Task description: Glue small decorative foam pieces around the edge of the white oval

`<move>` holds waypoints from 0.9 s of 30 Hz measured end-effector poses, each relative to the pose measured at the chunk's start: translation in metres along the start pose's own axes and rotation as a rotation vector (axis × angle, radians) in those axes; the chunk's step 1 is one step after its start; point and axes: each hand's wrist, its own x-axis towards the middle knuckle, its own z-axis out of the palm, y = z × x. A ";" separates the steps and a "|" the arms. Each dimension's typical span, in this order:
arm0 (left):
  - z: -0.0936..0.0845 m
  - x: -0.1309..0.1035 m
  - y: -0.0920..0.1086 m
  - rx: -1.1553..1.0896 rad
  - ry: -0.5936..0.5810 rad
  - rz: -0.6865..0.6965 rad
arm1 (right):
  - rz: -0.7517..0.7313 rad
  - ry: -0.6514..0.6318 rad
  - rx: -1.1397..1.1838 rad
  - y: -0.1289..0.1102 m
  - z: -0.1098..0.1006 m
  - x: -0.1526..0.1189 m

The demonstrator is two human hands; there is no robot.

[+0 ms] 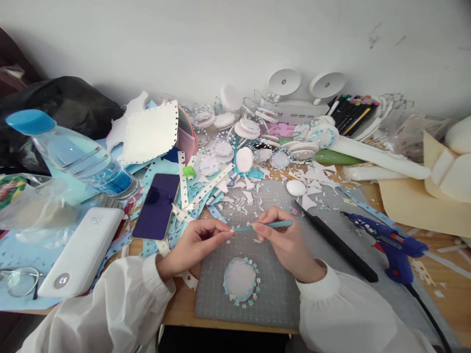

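Over the cutting mat (pixel 213 294), my right hand (pixel 285 240) holds slim teal tweezers (pixel 281 224) with their tip pointing left. My left hand (pixel 196 245) pinches a tiny white piece (pixel 232 230) at that tip; its exact shape is too small to make out. Below both hands a round white disc (pixel 240 279), edged with small blue and white paper flowers, lies flat on the mat. Paper scraps (pixel 248 197) are scattered just beyond my hands.
To the right lie a black pen-shaped cutter (pixel 338 245) and a blue glue gun (pixel 393 240). A phone (pixel 156 206), a white power bank (pixel 83 252) and a water bottle (pixel 81 157) occupy the left. Several decorated discs (pixel 250 127) pile up near the wall.
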 end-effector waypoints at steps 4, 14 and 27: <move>0.000 0.002 0.003 0.003 0.015 0.022 | -0.159 0.046 -0.073 -0.007 -0.005 0.000; -0.004 0.000 -0.003 -0.140 -0.089 0.076 | -1.086 -0.067 -0.975 -0.036 0.027 -0.020; -0.004 0.000 0.000 -0.283 -0.061 0.041 | -0.956 -0.309 -1.321 -0.040 0.047 -0.034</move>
